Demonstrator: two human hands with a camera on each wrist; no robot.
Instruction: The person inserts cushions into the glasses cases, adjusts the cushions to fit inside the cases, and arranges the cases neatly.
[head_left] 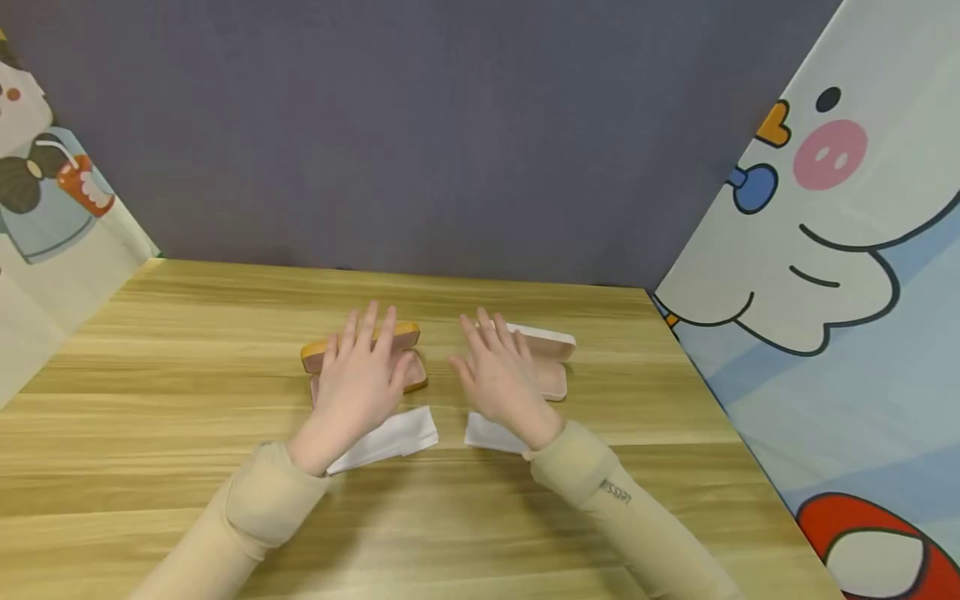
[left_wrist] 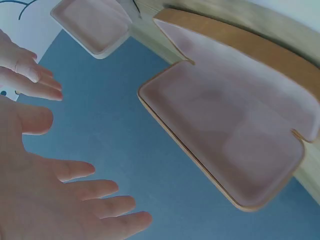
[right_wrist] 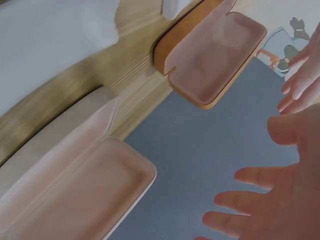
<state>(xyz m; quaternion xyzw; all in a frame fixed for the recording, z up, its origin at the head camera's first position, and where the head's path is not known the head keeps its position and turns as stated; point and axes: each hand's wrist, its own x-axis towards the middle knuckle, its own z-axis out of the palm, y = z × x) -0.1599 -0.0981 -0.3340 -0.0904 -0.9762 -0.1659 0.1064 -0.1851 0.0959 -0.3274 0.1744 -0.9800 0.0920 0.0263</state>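
Note:
My left hand [head_left: 358, 387] is held over an opened orange-brown glasses case [head_left: 408, 337], its fingers straight and spread. My right hand [head_left: 504, 377] is likewise stretched out over an opened white glasses case [head_left: 551, 343]. Neither hand holds anything. In the left wrist view a gap shows between the fingers and the orange-brown case [left_wrist: 225, 120], whose pale pink lining holds nothing visible. The right wrist view shows the white case [right_wrist: 85, 195] apart from the fingers, with a pink lining too. From the head, each hand hides part of its case.
A folded white cloth [head_left: 393, 437] lies on the near side of the orange-brown case, partly under the left wrist. Another white cloth [head_left: 491, 433] lies below the right hand. The wooden table [head_left: 187, 350] meets a grey panel [head_left: 405, 142] behind, with cartoon-printed sheets [head_left: 885, 275] at the sides.

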